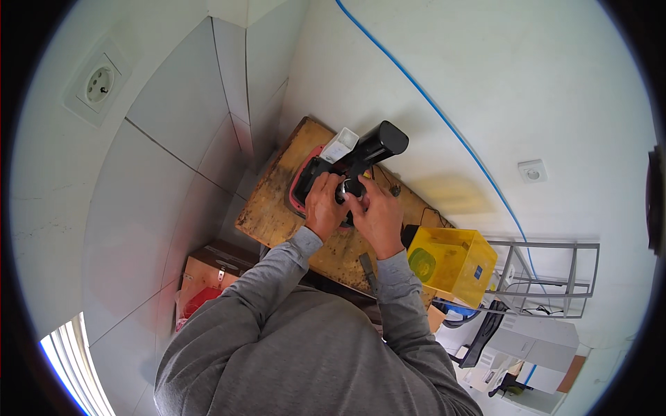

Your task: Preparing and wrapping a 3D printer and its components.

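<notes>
My left hand (323, 206) and my right hand (378, 213) meet over the wooden table (267, 222). The fingers of both are curled round a small round black and silver part (352, 187), partly hidden by them. Just beyond it stands a black device (378, 142) with a thick rounded column, tilted to the right; its exact kind is unclear. A white rectangular box (340, 145) stands beside the column. Beneath my left hand lies a black tray with a red rim (294, 197), mostly covered by my hands and the device.
A yellow plastic bin (444, 260) with a green roll inside stands at the table's right end. A dark flat tool (368, 270) lies by my right wrist. Cables (395, 188) run along the wall edge. Right of the bin is a grey metal rack (548, 277); tiled walls enclose the left.
</notes>
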`<state>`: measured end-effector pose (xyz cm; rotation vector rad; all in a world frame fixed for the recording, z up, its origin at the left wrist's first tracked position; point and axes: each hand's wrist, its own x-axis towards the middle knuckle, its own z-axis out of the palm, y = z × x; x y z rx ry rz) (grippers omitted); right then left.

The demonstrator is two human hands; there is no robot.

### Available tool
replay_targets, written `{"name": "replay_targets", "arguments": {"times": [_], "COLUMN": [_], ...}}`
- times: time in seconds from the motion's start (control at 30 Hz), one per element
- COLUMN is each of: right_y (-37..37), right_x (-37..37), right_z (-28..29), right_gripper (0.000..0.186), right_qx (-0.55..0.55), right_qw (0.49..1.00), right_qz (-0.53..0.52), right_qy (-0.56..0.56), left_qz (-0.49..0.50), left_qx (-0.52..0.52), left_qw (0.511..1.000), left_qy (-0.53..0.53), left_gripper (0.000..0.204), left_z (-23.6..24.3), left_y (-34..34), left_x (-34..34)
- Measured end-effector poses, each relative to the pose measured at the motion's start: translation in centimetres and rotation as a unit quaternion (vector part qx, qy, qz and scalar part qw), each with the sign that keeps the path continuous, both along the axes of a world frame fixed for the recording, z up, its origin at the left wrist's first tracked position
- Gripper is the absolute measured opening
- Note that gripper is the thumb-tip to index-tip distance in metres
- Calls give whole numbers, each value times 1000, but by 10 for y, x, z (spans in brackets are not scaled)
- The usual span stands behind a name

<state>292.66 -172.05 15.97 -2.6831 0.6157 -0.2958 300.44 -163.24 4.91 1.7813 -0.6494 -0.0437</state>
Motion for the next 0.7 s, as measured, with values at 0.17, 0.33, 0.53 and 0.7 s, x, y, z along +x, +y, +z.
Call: {"name": "replay_targets", "arguments": {"times": [0.17,0.33,0.53,0.7], "right_y": [4,-7,7,3], "right_x": [0,-6,-2,-3], "right_z": [0,-7,-9,-9], "right_gripper": [44,43,43,43], "right_qx": [-15,-15,41,-13], "right_qw": [997,991,995,994], "right_qz": [-27,46,-72,8], "right_qy": [-68,-123,-47,-108], "left_qz": [-5,-40,-10,-38], "left_qx": [-3,6,-54,-22], "left_qw": [1000,999,996,999], "left_qy": [4,3,-72,-27], "left_gripper": [47,44,41,39], "left_z": [5,8,0,-9], "left_y": [1,1,-1,-4], "left_x": [0,0,4,5]}}
